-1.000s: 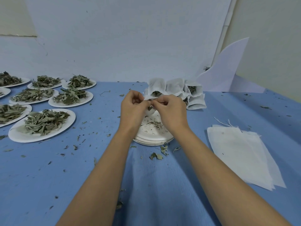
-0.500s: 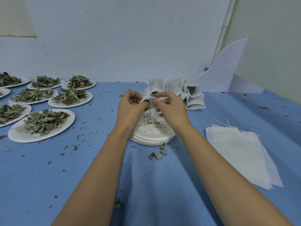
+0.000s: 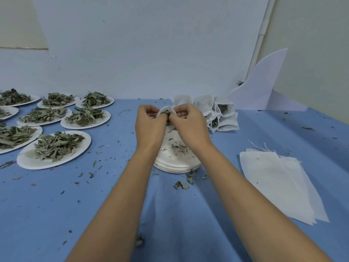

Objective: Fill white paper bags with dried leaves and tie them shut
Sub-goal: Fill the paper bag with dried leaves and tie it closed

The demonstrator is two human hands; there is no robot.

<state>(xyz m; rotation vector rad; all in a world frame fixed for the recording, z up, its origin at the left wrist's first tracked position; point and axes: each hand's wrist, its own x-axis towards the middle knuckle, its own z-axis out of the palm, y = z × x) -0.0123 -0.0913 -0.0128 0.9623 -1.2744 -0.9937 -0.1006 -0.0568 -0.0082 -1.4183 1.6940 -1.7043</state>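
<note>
At the far left, several white plates are sitting close together on the blue surface (image 3: 56, 205), each one carrying a heap of dried leaves (image 3: 56, 146); the nearest plate (image 3: 28, 162) is lying closest to the front edge of the group, and further plates are running off the left border. Small leaf fragments are lying scattered over the surface between these plates and the centre. At the centre, the left hand (image 3: 150, 127) is pinching the left side of the mouth of a white paper bag (image 3: 163, 109) with its fingers curled inward. The bag is being held up between the two hands, clear of the surface, above a stack of white plates (image 3: 175, 165) that is carrying only crumbs. Dark leaf material is showing inside the open mouth of the bag; its lower part is hidden behind the hands. The right hand (image 3: 190, 125) is pinching the right side of the same mouth, fingers curled, its knuckles nearly touching those of the left hand. A few larger loose leaf pieces (image 3: 181, 185) are lying just in front of the stack. Behind and to the right of the hands, a cluster of filled bags (image 3: 222, 118) is resting on the surface. Further right, a pile of flat empty bags (image 3: 279, 182) is lying fanned out, with thin strings trailing from its far edge. A white sheet (image 3: 260, 87) is leaning against the wall at the back right.
</note>
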